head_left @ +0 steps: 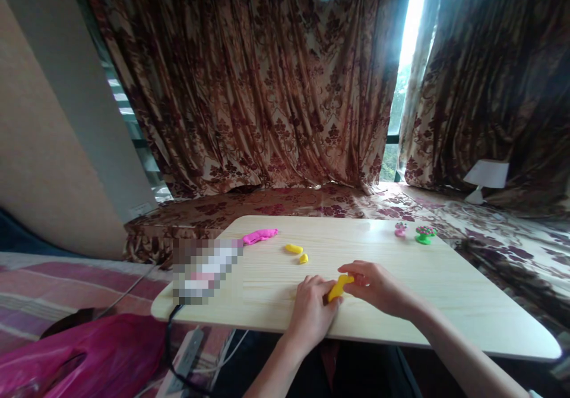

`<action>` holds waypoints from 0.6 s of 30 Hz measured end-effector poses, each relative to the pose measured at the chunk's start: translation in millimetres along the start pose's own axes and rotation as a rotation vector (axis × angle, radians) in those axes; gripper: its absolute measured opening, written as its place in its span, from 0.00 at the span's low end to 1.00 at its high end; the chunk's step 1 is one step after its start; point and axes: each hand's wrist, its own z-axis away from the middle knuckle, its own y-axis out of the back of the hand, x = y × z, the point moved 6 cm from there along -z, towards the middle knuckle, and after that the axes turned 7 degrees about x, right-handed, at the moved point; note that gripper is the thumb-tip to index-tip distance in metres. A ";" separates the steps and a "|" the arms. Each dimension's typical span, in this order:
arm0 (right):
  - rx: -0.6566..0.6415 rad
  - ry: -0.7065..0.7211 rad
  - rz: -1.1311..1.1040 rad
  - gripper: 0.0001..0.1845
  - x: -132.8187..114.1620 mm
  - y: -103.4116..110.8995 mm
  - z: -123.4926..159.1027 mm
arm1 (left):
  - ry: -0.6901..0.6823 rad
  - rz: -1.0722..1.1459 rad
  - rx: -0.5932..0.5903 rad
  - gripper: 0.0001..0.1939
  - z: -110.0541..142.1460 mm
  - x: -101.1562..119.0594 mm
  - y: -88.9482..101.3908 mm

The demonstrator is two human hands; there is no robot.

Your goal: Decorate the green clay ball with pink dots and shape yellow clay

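Observation:
Near the front edge of the light wooden table (378,321), my left hand (313,303) is closed around the lower end of a soft yellow piece that looks like modelling clay (340,288). Its upper end is pinched between the fingers of my right hand (374,285), so the piece slants between both hands. Just beyond them lie a longer yellow piece (294,248) and a small yellow lump (303,258). A bright pink, wrinkled strip (260,236) rests at the far left of the table.
At the back right stand a small pink figure (401,229) and a green mushroom-like figure with pink dots (426,234). A blurred-out object (209,270) with a black cable (169,350) sits at the left edge. A white lamp (485,178) stands beyond the table.

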 end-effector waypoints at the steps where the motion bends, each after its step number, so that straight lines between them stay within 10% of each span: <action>1: -0.002 0.004 -0.007 0.14 -0.7 -1.3 -0.4 | 0.003 0.011 0.004 0.07 0.5 -0.6 0.1; 9: -0.051 0.111 0.111 0.09 -21.8 5.2 -13.5 | 0.179 0.301 0.029 0.16 5.5 -24.7 2.1; 18: -0.109 0.095 0.061 0.11 -14.0 -5.2 -12.3 | 0.047 0.136 0.024 0.08 3.5 -13.1 13.8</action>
